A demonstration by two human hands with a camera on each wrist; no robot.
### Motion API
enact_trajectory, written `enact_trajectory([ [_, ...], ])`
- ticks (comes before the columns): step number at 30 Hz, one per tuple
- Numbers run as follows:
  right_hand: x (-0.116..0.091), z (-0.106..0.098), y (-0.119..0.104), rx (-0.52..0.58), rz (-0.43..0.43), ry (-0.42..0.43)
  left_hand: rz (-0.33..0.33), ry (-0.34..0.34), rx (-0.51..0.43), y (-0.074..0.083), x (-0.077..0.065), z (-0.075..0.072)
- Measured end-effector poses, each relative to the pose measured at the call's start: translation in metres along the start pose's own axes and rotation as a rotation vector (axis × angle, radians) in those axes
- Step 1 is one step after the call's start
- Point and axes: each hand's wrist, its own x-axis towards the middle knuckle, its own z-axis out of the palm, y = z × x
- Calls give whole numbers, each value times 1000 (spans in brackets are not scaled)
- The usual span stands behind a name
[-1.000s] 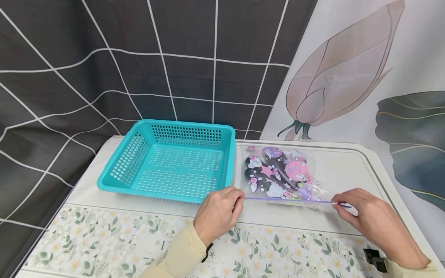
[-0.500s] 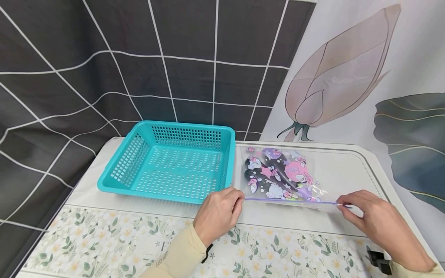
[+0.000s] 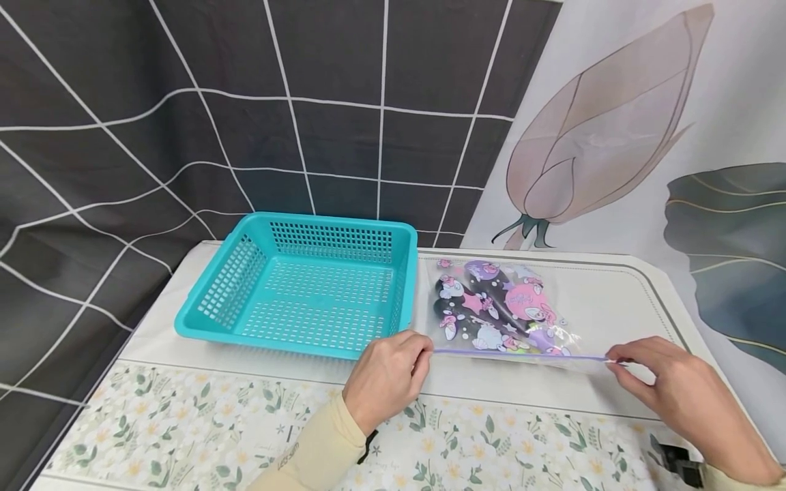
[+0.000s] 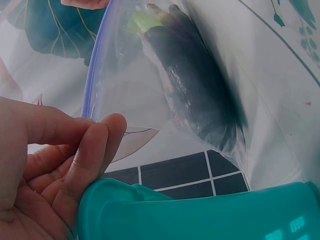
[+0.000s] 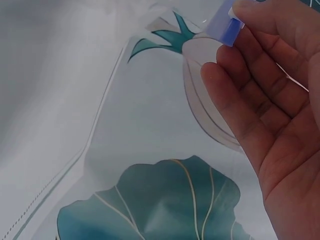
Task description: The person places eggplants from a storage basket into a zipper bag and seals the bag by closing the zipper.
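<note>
A clear zip bag (image 3: 485,310) with pink and purple cartoon prints lies on the table, its purple zip strip facing me. Dark, long eggplants (image 4: 192,80) with a light green end show through the plastic in the left wrist view. My left hand (image 3: 388,375) pinches the zip's left corner between thumb and fingers, close to the basket's rim. At the strip's right end my right hand (image 3: 678,382) pinches the small white slider (image 5: 233,13), the other fingers loosely bent below it. How far the zip is closed cannot be made out.
A turquoise plastic basket (image 3: 295,346) with slotted walls stands left of the bag, nothing inside it. A floral cloth (image 3: 202,429) covers the table's front part. Behind rise a dark gridded curtain (image 3: 331,61) and a white flower-printed one (image 3: 614,136).
My right hand has slid rightward along the zip strip with the slider, to the bag's right end. The left hand holds its corner in the same place; the basket has not moved.
</note>
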Motion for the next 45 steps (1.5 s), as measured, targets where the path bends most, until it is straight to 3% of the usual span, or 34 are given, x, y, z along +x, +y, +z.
enact_trajectory([
  [6,-2,2,1,-2,7,-17,-6,-2,30,2,0,0],
  [13,-6,1,-3,-6,56,-49,-9,-13,140,8,-1,2],
  [24,-11,3,-15,15,248,-320,-12,-128,304,18,-4,7],
  [31,-12,14,-16,58,75,-248,-5,-202,368,21,-7,13],
  [36,-10,25,-23,100,-19,-243,-29,-266,406,22,-9,19],
  [45,-4,37,-48,67,9,-355,-53,-342,458,20,-12,28],
])
